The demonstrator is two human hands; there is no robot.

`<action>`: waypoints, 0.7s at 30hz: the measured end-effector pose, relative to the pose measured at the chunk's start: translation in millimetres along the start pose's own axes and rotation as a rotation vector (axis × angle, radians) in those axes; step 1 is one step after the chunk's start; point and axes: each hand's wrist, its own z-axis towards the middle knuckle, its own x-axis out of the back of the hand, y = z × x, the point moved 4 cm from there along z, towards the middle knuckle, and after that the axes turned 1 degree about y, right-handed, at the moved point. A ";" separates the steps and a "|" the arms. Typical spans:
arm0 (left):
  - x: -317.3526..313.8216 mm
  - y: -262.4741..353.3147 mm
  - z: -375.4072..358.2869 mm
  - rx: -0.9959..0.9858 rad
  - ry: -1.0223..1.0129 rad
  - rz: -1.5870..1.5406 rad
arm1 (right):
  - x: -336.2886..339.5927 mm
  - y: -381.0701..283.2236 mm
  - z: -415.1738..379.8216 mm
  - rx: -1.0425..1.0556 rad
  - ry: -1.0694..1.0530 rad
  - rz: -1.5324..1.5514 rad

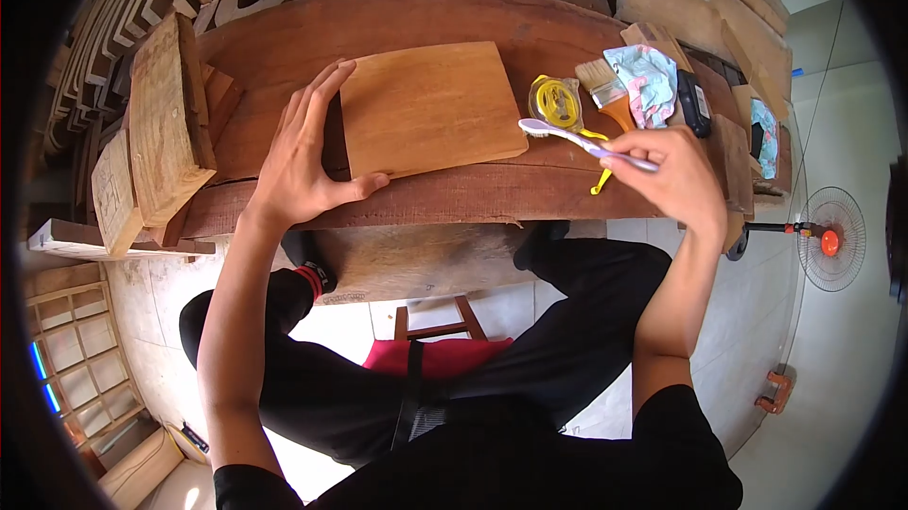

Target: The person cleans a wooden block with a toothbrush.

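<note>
A flat, smooth wooden board (430, 113) lies on the reddish-brown wooden bench. My left hand (307, 146) is at its left end, fingers and thumb spread apart, fingertips near the top left corner and thumb by the lower edge. Between the fingers and thumb of my right hand (672, 174) is a white and purple toothbrush (572, 136). Its bristled head points left, just over the board's right edge. Close to that hand are a yellow tape measure (555, 105), a paintbrush (605, 89) and a yellow strap-like piece (600, 179), partly hidden by the toothbrush.
A crumpled light-blue patterned cloth (643, 79) and a black device (693, 103) lie at the bench's right. Wooden blocks (170, 117) stand at its left end. Stacked timber lines the back. A fan (830, 237) stands far right.
</note>
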 end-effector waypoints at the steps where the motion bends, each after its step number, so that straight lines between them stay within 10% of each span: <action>1: -0.2 -0.1 0.6 0.004 0.005 -0.005 | 1.3 -3.2 -1.8 0.034 0.024 -0.022; 21: 0.7 1.0 0.8 0.015 -0.005 -0.003 | -6.0 -1.5 -0.9 0.072 0.008 0.110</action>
